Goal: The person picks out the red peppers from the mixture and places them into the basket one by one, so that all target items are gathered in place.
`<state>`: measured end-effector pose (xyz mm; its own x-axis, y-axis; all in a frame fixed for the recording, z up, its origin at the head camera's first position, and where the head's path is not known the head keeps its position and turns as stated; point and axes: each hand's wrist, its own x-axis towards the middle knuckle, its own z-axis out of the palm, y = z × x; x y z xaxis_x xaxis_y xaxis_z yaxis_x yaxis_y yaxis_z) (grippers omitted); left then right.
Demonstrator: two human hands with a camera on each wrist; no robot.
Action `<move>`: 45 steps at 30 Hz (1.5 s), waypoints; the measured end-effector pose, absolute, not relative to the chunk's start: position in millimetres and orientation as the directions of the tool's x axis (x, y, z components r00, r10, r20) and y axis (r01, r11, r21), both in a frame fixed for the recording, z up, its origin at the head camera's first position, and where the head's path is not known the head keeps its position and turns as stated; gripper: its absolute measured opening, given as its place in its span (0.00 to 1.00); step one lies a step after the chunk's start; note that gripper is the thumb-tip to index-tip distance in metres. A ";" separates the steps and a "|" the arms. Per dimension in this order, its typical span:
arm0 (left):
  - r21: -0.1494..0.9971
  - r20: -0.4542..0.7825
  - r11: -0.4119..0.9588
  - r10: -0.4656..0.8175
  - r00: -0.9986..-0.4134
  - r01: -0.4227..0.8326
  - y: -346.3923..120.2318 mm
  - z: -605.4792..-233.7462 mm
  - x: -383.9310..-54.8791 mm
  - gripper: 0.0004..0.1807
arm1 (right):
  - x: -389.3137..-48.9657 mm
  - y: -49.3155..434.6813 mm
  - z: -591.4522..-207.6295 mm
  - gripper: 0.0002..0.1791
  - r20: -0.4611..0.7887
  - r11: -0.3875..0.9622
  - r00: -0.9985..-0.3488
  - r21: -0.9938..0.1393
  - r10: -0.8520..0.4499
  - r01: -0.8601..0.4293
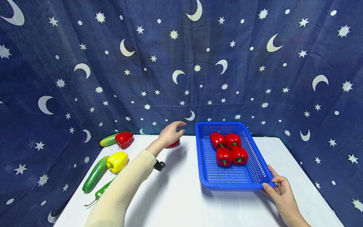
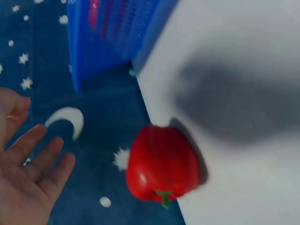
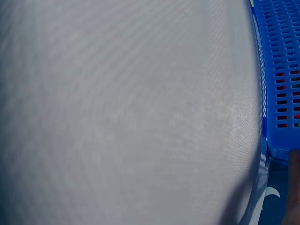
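Observation:
My left hand is held over the back of the table, fingers loosely bent and holding nothing. Partly hidden under it in the head view lies a red bell pepper; the left wrist view shows this pepper whole, apart from the fingers. My right hand pinches the near right corner of a blue perforated basket, thumb on the rim. Several red bell peppers sit grouped inside the basket. The right wrist view catches the basket's slotted side.
Along the table's left side lie another red bell pepper, a yellow bell pepper, a cucumber, a yellow-green cucumber-like vegetable and a green chili pepper. A starry blue curtain stands behind the white table.

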<state>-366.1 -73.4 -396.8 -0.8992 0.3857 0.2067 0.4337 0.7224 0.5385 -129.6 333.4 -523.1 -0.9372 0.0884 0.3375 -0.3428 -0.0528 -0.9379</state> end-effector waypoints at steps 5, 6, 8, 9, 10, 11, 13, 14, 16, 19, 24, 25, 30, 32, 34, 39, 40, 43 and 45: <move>0.514 0.183 0.766 0.344 -0.921 0.388 -88.6 -406.9 -373.7 0.23 | -129.1 334.9 -523.3 0.14 0.334 -0.048 -0.938 -0.939 0.091 -0.340; 0.513 0.173 0.771 0.339 -0.925 0.378 -91.3 -409.1 -374.9 0.23 | -129.0 335.2 -523.1 0.14 0.335 -0.047 -0.938 -0.939 0.092 -0.340; 0.510 0.154 0.780 0.331 -0.931 0.361 -96.6 -413.7 -377.5 0.24 | -128.8 335.6 -522.9 0.14 0.336 -0.044 -0.937 -0.939 0.096 -0.341; 0.509 0.143 0.785 0.327 -0.934 0.353 -99.1 -416.0 -378.7 0.25 | -128.7 335.7 -522.9 0.14 0.336 -0.042 -0.937 -0.939 0.097 -0.341; 0.506 0.133 0.790 0.325 -0.936 0.346 -101.4 -418.2 -379.7 0.26 | -128.6 335.9 -522.9 0.14 0.335 -0.038 -0.937 -0.940 0.098 -0.340; 0.502 0.122 0.796 0.322 -0.939 0.338 -103.6 -420.3 -380.3 0.27 | -128.4 336.0 -522.8 0.14 0.334 -0.034 -0.937 -0.940 0.100 -0.338; 0.493 0.112 0.804 0.319 -0.941 0.331 -107.3 -424.5 -381.6 0.28 | -128.1 336.6 -523.0 0.14 0.328 -0.024 -0.939 -0.943 0.104 -0.332; 0.490 0.108 0.807 0.318 -0.942 0.329 -108.9 -426.3 -382.0 0.28 | -128.0 337.1 -523.2 0.14 0.323 -0.016 -0.940 -0.945 0.106 -0.327; 0.484 0.108 0.810 0.320 -0.941 0.331 -111.3 -429.3 -382.7 0.29 | -127.8 338.1 -523.6 0.13 0.315 -0.003 -0.943 -0.948 0.110 -0.317; 0.481 0.107 0.812 0.319 -0.942 0.330 -113.5 -432.6 -383.3 0.30 | -127.9 339.8 -524.2 0.14 0.309 0.011 -0.945 -0.951 0.109 -0.310; 0.483 0.075 0.820 0.310 -0.948 0.306 -115.3 -437.8 -384.2 0.33 | -127.8 340.3 -524.3 0.14 0.307 0.009 -0.945 -0.951 0.112 -0.308; 0.484 0.071 0.821 0.309 -0.948 0.304 -115.4 -438.7 -384.5 0.34 | -127.6 340.0 -524.2 0.14 0.306 0.006 -0.945 -0.951 0.113 -0.308; 0.494 0.064 0.819 0.301 -0.951 0.293 -115.7 -442.7 -385.3 0.37 | -127.9 337.9 -522.5 0.14 0.304 0.006 -0.945 -0.952 0.120 -0.306; 0.490 0.055 0.823 0.302 -0.952 0.289 -115.5 -444.7 -385.6 0.38 | -128.3 337.2 -522.3 0.14 0.306 -0.004 -0.945 -0.951 0.118 -0.309; 0.480 0.041 0.830 0.301 -0.953 0.283 -115.5 -446.9 -386.2 0.39 | -128.5 336.5 -522.3 0.13 0.305 -0.004 -0.945 -0.952 0.116 -0.307; 0.453 -0.014 0.857 0.280 -0.960 0.243 -115.3 -451.2 -387.7 0.42 | -128.9 335.9 -522.0 0.13 0.274 0.031 -0.954 -0.962 0.121 -0.273; 0.452 -0.023 0.860 0.276 -0.961 0.236 -115.2 -451.7 -387.8 0.42 | -129.0 335.8 -521.9 0.13 0.271 0.033 -0.955 -0.963 0.122 -0.269; 0.455 -0.044 0.863 0.269 -0.962 0.220 -114.8 -453.6 -388.9 0.43 | -129.2 335.4 -521.6 0.13 0.283 0.025 -0.952 -0.959 0.118 -0.282; 0.455 -0.051 0.863 0.270 -0.961 0.218 -114.3 -455.0 -390.2 0.43 | -129.1 335.4 -521.8 0.13 0.297 0.012 -0.948 -0.955 0.115 -0.297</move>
